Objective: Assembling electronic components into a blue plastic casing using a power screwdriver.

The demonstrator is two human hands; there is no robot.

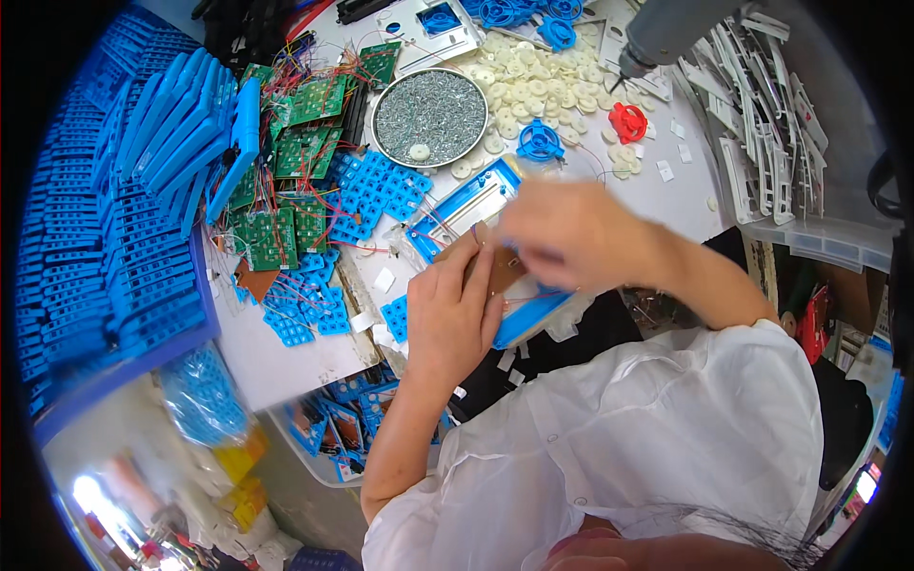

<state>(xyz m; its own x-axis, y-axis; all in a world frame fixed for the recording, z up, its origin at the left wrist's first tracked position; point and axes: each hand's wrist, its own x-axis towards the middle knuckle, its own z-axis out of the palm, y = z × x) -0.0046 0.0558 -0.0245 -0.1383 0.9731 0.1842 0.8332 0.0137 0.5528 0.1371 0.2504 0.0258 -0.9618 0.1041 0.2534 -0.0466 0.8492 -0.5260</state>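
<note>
A blue and white plastic housing (539, 324) lies tilted at the table's front edge, close to my body. Over its middle sits a brown circuit board (506, 274). My left hand (447, 303) grips this board between its fingers and thumb, the fingertips near its far edge. Just above the board's right side is my right hand (576, 238), smeared by motion. Its fingers curl downward, and whatever may be in them cannot be made out. Thin wires run from the housing toward blue keypad pieces (367, 195) on the left.
A round tray of small screws (430, 116) stands beyond the housing, beside cream plastic discs (533, 81). Green circuit boards (309, 143) with wires and stacked blue housings (124, 219) crowd the left. A grey electric screwdriver (666, 38) hangs above; white strips (752, 124) stand at right.
</note>
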